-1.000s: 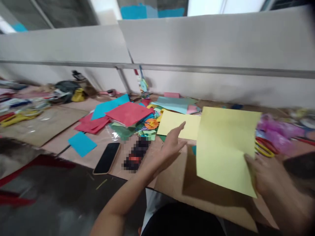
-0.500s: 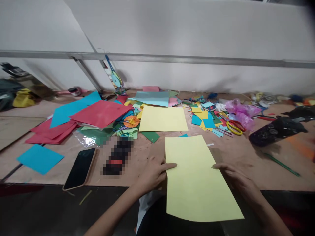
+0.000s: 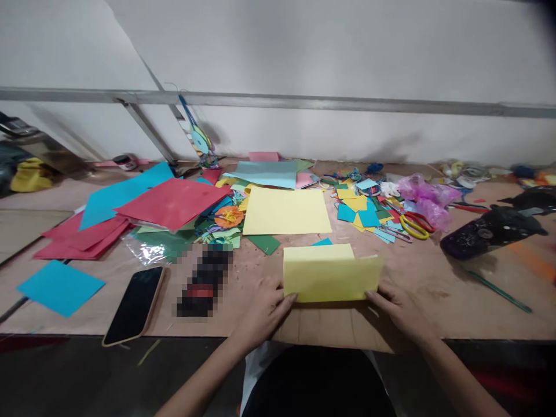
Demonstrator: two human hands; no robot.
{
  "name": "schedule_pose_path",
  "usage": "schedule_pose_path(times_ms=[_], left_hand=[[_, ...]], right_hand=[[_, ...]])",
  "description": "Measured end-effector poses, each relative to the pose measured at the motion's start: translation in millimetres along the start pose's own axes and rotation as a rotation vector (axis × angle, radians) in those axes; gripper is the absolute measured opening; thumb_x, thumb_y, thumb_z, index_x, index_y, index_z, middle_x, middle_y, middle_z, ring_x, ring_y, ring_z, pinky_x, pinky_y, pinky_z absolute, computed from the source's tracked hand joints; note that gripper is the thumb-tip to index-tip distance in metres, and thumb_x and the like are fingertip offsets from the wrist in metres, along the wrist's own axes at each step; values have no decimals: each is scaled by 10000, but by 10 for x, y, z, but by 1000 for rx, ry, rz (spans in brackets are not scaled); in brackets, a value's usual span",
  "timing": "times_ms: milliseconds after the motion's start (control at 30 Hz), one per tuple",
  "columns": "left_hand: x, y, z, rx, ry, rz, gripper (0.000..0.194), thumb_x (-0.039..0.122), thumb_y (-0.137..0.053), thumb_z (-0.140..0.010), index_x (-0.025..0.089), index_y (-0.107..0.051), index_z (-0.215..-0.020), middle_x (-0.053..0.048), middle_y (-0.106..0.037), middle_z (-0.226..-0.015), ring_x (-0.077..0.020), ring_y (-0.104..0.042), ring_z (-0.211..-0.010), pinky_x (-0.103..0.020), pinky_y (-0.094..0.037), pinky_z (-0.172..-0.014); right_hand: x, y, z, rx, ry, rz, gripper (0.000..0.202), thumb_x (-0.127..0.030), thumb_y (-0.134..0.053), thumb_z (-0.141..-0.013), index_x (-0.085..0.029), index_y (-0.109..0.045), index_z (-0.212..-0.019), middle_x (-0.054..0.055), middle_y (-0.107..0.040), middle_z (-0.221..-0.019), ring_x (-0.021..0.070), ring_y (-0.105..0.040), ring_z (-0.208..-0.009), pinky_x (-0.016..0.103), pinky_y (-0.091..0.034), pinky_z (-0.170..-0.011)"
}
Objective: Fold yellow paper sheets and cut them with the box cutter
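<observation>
A pale yellow sheet (image 3: 328,278) is bent over on itself near the table's front edge, its near part folded up and away from me. My left hand (image 3: 267,307) pinches its lower left corner, thumb on the paper. At the lower right corner my right hand (image 3: 397,307) grips it the same way. Brown cardboard (image 3: 339,327) lies under the sheet. Just beyond is another flat yellow sheet (image 3: 286,211), with a small blue piece (image 3: 322,242) between the two.
Red sheets (image 3: 174,202), a blue card (image 3: 61,288) and a phone (image 3: 134,306) lie left. Paper scraps (image 3: 367,211), yellow-handled pliers (image 3: 414,226), a dark bottle (image 3: 489,231) and a green pen (image 3: 499,291) are right. A metal rail (image 3: 304,101) crosses the wall.
The yellow sheet was open and almost flat; its near part has been turned up and away from me. Both hands now grip its corners, and the view has shifted slightly.
</observation>
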State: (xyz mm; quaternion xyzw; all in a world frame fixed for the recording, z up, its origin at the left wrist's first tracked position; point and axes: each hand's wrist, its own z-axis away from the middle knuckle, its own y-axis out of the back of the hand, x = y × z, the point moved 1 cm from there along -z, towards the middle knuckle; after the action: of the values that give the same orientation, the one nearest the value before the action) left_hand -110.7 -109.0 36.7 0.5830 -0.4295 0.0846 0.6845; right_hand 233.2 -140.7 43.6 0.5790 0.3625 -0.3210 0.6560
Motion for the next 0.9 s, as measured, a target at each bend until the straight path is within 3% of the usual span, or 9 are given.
schedule_pose_path(times_ms=[133,300,433,533,600,700,800,900], left_hand=[[61,27,-104,-15,133,-43,466,407,-426,-1058,210,-732,-767,-66,-700,-913,-248,-636,-934,-374,-451,-890],[65,17,-89,30,223,-232,274,335,-562,-987,203,-615,-752,-35,-669,-826,-249,-619,-860,-389,-408,-828],[61,-1,-11,94,207,-316,109,300,-608,-962,205,-661,-962,-61,-702,-956,-293,-636,-956,-439,-446,-868],[97,-32,8,123,143,-329,264,268,-549,-1001,230,-648,-1243,-97,-700,-1221,-321,-637,-1122,-490,-487,-955],[135,-70,-8,109,52,-309,389,239,-489,-1034,258,-567,-1415,-103,-613,-1448,-311,-596,-1280,-494,-496,-1040],[184,-154,-56,41,-90,-325,501,288,-490,-1063,257,-439,-1560,-113,-419,-1657,-310,-420,-1507,-524,-415,-1196],[197,-241,-94,-38,-133,-372,628,417,-557,-1053,237,-359,-1622,-139,-299,-1717,-342,-276,-1588,-576,-339,-1250],[183,-287,-108,-76,-113,-406,678,484,-574,-1042,234,-352,-1632,-150,-262,-1725,-359,-229,-1601,-598,-313,-1258]], right_hand=[[-42,-83,-57,98,-118,-24,397,-582,-616,-918,-217,-712,-793,38,-684,-743,250,-616,-770,338,-499,-677],[-50,-106,-83,113,-118,139,392,-549,-570,-923,-232,-516,-700,-4,-580,-684,189,-522,-672,293,-388,-600],[-90,-111,-112,88,-108,250,390,-532,-515,-941,-247,-434,-687,3,-575,-681,198,-520,-655,309,-356,-597],[-128,-119,-148,72,-86,309,387,-522,-499,-950,-253,-426,-682,18,-595,-676,214,-542,-657,322,-353,-602],[-143,-122,-171,56,-74,334,392,-524,-496,-959,-255,-434,-681,25,-610,-672,220,-553,-649,328,-354,-600],[-138,-119,-198,37,-74,348,406,-546,-491,-963,-258,-456,-679,33,-630,-670,225,-566,-643,331,-368,-598],[-105,-114,-213,24,-84,346,419,-574,-485,-951,-259,-479,-675,40,-644,-664,230,-576,-638,331,-387,-590],[-64,-111,-214,-1,-105,347,429,-597,-472,-952,-259,-509,-692,44,-665,-684,234,-591,-644,329,-401,-587]])
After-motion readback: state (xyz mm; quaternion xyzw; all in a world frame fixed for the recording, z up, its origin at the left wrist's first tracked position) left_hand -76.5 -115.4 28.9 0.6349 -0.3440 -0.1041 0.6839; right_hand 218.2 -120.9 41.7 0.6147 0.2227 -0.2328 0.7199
